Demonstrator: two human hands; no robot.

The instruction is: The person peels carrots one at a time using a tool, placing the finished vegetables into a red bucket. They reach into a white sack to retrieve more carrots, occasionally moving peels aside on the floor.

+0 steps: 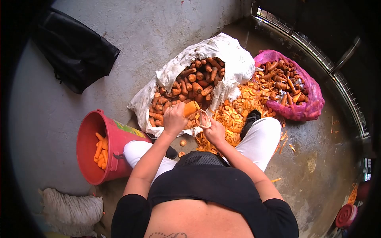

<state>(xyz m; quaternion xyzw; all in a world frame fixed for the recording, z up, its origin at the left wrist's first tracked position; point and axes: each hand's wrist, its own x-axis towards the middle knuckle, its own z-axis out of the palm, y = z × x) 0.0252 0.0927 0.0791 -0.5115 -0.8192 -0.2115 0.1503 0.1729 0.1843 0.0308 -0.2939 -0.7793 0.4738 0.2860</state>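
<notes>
My left hand [174, 118] clenched 1 carrot [191, 108] over the white sack [238, 63]; its long axis ran nearly level, blunt end pointing right. My right hand [214, 131] gripped the peeler [204, 119] just beside it. Judged early: the red bucket [85, 131] held few peeled carrots and the sack looked full.

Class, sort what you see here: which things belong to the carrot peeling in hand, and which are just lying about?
In the job:
left hand gripping a carrot
right hand holding a peeler
white sack of carrots
pink bag of carrots
red bucket with peeled pieces
peelings

Lying about:
black bag
pale bundle
red disc
</notes>
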